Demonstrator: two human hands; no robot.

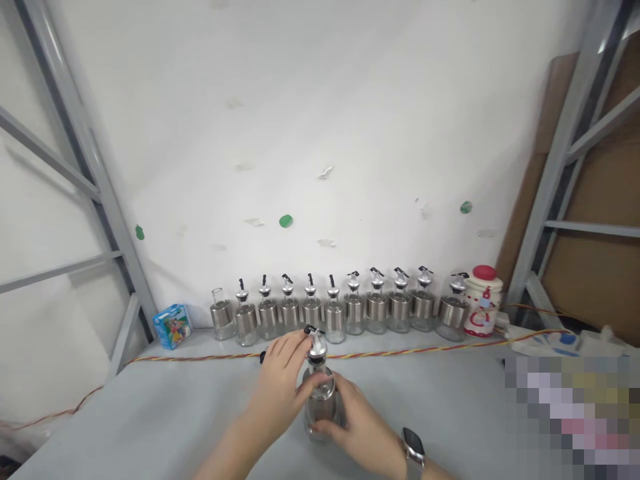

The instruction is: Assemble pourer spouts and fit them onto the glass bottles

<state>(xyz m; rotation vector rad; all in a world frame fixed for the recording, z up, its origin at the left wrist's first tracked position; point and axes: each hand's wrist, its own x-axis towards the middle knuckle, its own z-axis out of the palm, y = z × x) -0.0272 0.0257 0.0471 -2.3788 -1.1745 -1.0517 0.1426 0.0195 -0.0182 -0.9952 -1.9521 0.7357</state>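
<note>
A glass oil bottle (323, 398) with a steel sleeve and a silver pour spout stands upright on the grey tabletop in front of me. My right hand (364, 423) grips its body from the right, thumb low on the glass. From the left, my left hand (286, 370) is closed about its upper part. That thumb lies on the bottle's shoulder, and the fingertips are beside the pour spout (317, 345). A small black thing (263, 358) shows at the left hand's outer edge, mostly hidden by it.
Along the wall runs a row of similar bottles (377, 307) with spouts; the leftmost bottle (222, 315) has an uncovered neck. A blue box (173, 327) stands left, a red-lidded canister (483, 303) right. A twisted cable (400, 351) crosses the table. Metal posts (113, 193) flank it.
</note>
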